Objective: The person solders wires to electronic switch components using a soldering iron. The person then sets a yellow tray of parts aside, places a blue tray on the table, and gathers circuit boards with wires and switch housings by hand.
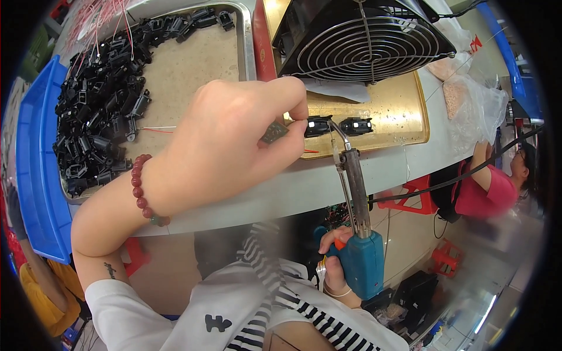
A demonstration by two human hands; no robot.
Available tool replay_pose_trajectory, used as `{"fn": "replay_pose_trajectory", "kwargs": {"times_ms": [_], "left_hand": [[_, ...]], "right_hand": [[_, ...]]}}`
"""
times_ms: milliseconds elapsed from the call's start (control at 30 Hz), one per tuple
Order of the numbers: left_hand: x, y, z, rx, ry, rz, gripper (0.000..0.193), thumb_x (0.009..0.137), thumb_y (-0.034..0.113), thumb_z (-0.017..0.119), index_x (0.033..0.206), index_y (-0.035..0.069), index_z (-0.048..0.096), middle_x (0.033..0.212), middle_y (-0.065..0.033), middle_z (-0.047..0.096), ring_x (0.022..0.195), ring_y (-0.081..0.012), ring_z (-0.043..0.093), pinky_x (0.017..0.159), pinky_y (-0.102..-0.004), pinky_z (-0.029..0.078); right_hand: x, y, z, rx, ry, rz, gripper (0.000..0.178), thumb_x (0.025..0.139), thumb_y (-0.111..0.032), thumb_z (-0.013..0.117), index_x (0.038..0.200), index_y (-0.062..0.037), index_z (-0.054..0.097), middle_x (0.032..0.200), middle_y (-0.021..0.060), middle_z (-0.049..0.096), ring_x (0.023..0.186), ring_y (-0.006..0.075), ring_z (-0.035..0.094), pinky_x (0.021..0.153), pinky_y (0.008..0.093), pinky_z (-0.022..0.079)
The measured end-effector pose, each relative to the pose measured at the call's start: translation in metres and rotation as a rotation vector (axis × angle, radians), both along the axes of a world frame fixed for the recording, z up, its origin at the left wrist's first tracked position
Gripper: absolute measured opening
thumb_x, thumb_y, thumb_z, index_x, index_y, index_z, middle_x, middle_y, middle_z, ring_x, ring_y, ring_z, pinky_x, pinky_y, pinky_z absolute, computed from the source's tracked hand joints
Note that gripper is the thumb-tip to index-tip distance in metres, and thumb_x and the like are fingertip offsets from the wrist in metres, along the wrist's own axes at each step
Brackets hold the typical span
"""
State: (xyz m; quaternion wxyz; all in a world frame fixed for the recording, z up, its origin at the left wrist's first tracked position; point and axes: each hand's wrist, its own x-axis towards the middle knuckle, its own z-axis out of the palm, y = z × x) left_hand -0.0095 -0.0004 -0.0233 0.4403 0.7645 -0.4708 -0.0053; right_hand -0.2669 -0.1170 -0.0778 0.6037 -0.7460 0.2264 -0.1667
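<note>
My left hand, a bead bracelet on its wrist, reaches over the table with thumb and forefinger pinched at the left end of a small black plastic housing. What the fingertips hold is too small to make out. A dark green piece like a circuit board shows in the gap between thumb and finger. Below the table edge, my right hand is closed round a soldering gun with a blue body. Its bent metal tip is at the right end of that housing. A second black housing lies just right of the tip.
A gold metal tray lies under the housings. Behind it stands a black fan with a wire grille. On the left, a steel-rimmed tray carries many black housings, beside a blue bin. A black cable crosses the right side, near a person in pink.
</note>
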Motion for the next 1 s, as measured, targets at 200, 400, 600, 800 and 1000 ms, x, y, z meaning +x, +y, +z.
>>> {"fn": "replay_pose_trajectory", "kwargs": {"times_ms": [200,400,600,800,1000], "left_hand": [[0.001,0.001,-0.001,-0.034,-0.040,-0.016,0.005,0.073,0.003,0.063,0.074,0.003,0.058,0.062,-0.0046,0.057,0.051,-0.0124,0.057,0.044,-0.0221,0.043],[0.001,0.001,-0.002,-0.056,-0.016,-0.014,0.005,0.072,0.002,0.063,0.074,0.003,0.058,0.062,-0.0046,0.057,0.049,-0.0116,0.055,0.043,-0.0219,0.042],[0.002,-0.002,-0.003,-0.093,-0.026,-0.028,0.005,0.072,0.002,0.063,0.074,0.003,0.058,0.062,-0.0045,0.057,0.049,-0.0114,0.054,0.042,-0.0220,0.041],[0.003,0.000,-0.003,-0.095,-0.047,-0.038,0.005,0.071,0.003,0.063,0.074,0.004,0.058,0.062,-0.0046,0.057,0.049,-0.0124,0.053,0.043,-0.0228,0.040],[0.004,-0.001,-0.002,-0.084,-0.049,-0.044,0.006,0.071,0.003,0.063,0.074,0.004,0.058,0.062,-0.0049,0.057,0.050,-0.0136,0.054,0.044,-0.0234,0.040]], "right_hand": [[0.003,0.000,0.005,-0.001,-0.025,0.000,0.031,0.072,-0.015,0.060,0.101,-0.0085,0.051,0.081,0.0024,0.055,0.085,0.0206,0.047,0.076,0.0335,0.039],[-0.004,-0.004,0.001,0.127,-0.122,0.061,0.043,0.074,-0.010,0.060,0.114,-0.0089,0.044,0.091,0.0064,0.052,0.080,0.0161,0.052,0.068,0.0284,0.040],[-0.003,-0.013,-0.002,0.065,-0.231,0.139,0.044,0.075,-0.010,0.063,0.114,-0.0076,0.043,0.095,0.0087,0.050,0.080,0.0159,0.054,0.066,0.0272,0.041],[-0.003,-0.010,-0.004,0.082,-0.236,0.132,0.042,0.076,-0.011,0.063,0.113,-0.0075,0.043,0.094,0.0093,0.051,0.079,0.0161,0.055,0.064,0.0261,0.041],[-0.006,-0.013,-0.004,0.086,-0.214,0.131,0.043,0.075,-0.011,0.062,0.113,-0.0069,0.042,0.093,0.0094,0.051,0.077,0.0154,0.054,0.064,0.0254,0.040]]}}
